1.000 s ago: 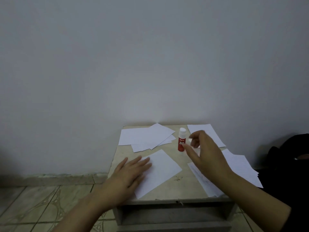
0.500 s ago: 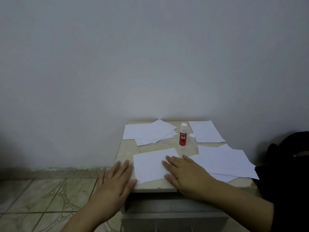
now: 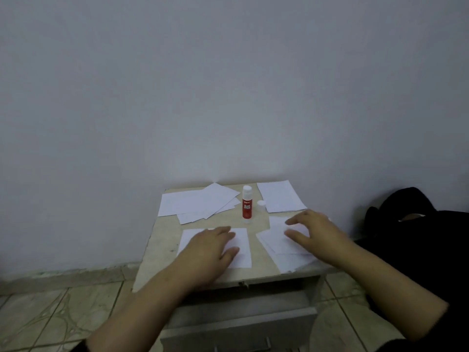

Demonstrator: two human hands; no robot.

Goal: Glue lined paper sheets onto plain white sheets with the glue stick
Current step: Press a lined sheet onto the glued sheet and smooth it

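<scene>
Her left hand (image 3: 213,246) is pressing flat, fingers together, on the plain sheet (image 3: 242,247) at six o'clock; right hand (image 3: 313,233), fingers spread, is touching the paper stack (image 3: 281,246) at four. Thin, floppy paper: lift by a corner. The uncapped glue stick (image 3: 247,204) is standing at twelve.

A small beige table (image 3: 162,240) sits low centre against a plain grey wall (image 3: 203,85), its drawer (image 3: 241,323) pulled partly open at the bottom. Tiled floor (image 3: 50,313) fills the lower left. At the right edge lies a black bag (image 3: 416,224).
</scene>
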